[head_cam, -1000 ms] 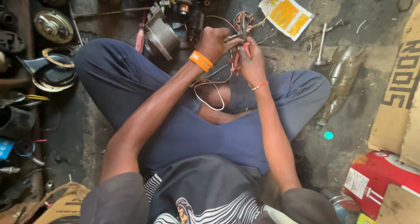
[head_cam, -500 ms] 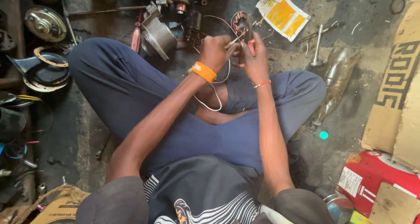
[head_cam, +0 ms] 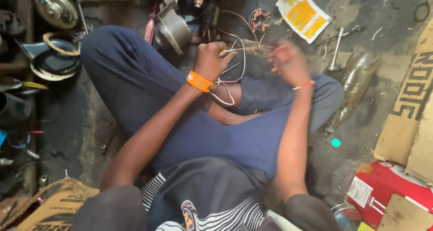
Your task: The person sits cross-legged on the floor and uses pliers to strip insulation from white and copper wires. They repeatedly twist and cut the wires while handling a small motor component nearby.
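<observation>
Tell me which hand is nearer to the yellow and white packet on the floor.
Right. The right hand is just below and left of the yellow and white packet; the left hand is farther to the left, gripping wires.

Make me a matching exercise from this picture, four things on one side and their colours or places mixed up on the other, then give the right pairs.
Things:
1. wristband
2. packet
3. trousers
4. carton

Descriptions:
A. dark blue, on the crossed legs
B. red, at the lower right
C. orange, on the left hand's wrist
D. yellow and white, on the floor at the top

Pairs: 1-C, 2-D, 3-A, 4-B
</observation>
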`<action>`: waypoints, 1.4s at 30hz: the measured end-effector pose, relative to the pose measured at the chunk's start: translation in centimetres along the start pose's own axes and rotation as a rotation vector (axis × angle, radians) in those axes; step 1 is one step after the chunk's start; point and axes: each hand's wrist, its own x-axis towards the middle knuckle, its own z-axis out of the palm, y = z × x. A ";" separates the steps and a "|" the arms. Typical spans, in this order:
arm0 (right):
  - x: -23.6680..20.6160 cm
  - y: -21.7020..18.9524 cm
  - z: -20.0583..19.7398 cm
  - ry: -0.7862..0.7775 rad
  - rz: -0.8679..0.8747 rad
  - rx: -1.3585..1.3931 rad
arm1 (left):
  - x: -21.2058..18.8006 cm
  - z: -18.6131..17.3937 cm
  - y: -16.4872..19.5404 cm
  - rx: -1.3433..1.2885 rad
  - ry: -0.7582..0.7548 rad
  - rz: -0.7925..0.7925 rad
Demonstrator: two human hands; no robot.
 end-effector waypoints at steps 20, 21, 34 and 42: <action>-0.7 -7.5 6.5 -0.039 -0.543 -0.415 | -0.1 -0.9 0.7 0.034 -0.142 -0.043; -0.5 -6.8 6.1 -0.055 -0.496 -0.328 | 0.0 -1.1 1.0 -0.041 -0.073 0.013; 0.6 -4.3 1.2 0.095 -0.194 0.557 | 1.4 -5.0 2.2 -0.573 -0.903 -0.279; -1.0 -6.2 1.8 -0.103 -0.266 0.506 | 1.2 -4.5 -0.9 -0.321 -0.745 -0.325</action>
